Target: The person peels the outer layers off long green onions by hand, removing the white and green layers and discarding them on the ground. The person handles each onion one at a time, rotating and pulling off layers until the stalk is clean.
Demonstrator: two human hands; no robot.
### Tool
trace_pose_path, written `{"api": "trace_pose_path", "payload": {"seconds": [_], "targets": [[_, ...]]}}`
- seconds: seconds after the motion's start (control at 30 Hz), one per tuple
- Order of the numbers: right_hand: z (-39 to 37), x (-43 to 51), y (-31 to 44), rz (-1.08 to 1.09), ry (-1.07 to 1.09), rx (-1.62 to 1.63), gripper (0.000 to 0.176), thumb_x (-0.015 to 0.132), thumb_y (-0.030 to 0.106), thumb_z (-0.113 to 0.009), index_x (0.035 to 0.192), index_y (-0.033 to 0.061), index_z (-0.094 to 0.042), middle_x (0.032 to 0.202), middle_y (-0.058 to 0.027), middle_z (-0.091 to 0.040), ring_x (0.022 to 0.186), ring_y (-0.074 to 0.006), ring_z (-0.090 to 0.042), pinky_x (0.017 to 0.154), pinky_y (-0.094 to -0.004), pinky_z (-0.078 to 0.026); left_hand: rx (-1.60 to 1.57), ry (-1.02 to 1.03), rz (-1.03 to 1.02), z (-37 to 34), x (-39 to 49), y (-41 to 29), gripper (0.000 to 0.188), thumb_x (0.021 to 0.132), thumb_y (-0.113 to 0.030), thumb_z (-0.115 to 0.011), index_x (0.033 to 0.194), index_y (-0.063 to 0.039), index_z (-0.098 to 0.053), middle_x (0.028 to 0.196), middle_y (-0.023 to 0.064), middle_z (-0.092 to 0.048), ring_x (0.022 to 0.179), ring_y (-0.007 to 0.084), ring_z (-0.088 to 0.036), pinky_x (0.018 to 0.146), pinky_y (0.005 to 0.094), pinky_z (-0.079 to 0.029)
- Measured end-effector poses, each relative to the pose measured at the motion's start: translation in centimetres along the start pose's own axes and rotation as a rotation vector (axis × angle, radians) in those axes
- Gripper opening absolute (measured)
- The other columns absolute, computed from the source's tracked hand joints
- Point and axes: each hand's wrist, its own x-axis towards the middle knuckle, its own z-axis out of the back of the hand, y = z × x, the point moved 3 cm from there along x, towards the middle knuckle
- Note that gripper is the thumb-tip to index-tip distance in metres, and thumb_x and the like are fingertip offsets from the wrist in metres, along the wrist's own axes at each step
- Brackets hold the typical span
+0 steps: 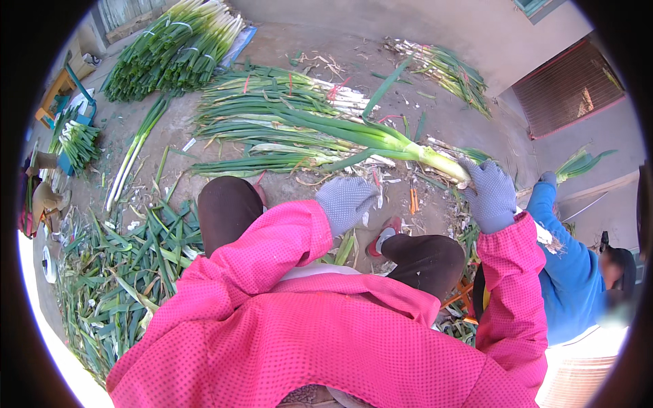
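Note:
My right hand, in a grey dotted work glove, is closed round the white lower end of a large green onion stalk. Its green leaves spread to the left over the bundles on the floor. My left hand, gloved alike, is held in front of my lap with its fingers curled; whether something thin is between them cannot be told. Beyond both hands lie long green onions in a wide heap, some tied with red string. An orange-handled tool lies on the ground between my hands.
Trimmed leaves cover the floor at the left. Tied onion bundles are piled at the back left, and another heap lies at the back right. A co-worker in a blue top sits close at the right, holding onions.

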Motion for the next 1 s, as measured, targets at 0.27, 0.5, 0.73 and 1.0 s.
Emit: {"api": "trace_pose_path", "payload": {"seconds": [0.27,0.5,0.73,1.0], "targets": [[6.5,-1.6,-1.8,0.237,0.006,-0.052,0.032,0.077,0.022,-0.065,0.109,0.0188,-0.064,0.080,-0.0111,-0.059,0.075,-0.0302,-0.060,0.065,-0.0409,-0.047,0.119,-0.481,-0.138,6.4,-1.1,-2.5,0.027,0.077,-0.023,-0.067,0.099,-0.008,-0.062,0.093,0.0144,-0.061,0.089,0.0326,-0.058,0.077,0.0401,-0.047],[13.0,-0.3,2.0,0.500,-0.209,-0.063,0.032,0.074,0.018,-0.069,0.105,0.0111,-0.066,0.085,-0.0104,-0.062,0.077,-0.0300,-0.060,0.071,-0.0388,-0.047,-0.051,-0.139,-0.093,2.6,2.9,-7.7,0.044,0.077,-0.030,-0.068,0.112,-0.007,-0.056,0.092,0.0159,-0.062,0.084,0.0312,-0.062,0.076,0.0398,-0.048],[11.6,-3.1,2.2,-0.054,-0.565,0.950,0.039,0.079,0.018,-0.071,0.113,0.0027,-0.059,0.089,-0.0098,-0.065,0.088,-0.0183,-0.062,0.076,-0.0291,-0.050,-0.716,-0.056,-0.081,7.4,3.1,-6.5,0.044,0.079,-0.034,-0.067,0.106,0.000,-0.061,0.087,0.0098,-0.062,0.083,0.0154,-0.058,0.077,0.0311,-0.046],[4.8,0.5,6.5,-0.095,-0.154,1.503,0.047,0.088,0.031,-0.057,0.117,-0.0055,-0.049,0.098,-0.0126,-0.061,0.089,-0.0176,-0.059,0.084,-0.0297,-0.046,-0.501,0.095,-0.078,7.9,3.4,-9.3,0.042,0.083,-0.026,-0.063,0.114,0.001,-0.057,0.102,0.0115,-0.063,0.095,0.0163,-0.058,0.085,0.0310,-0.045]]}}
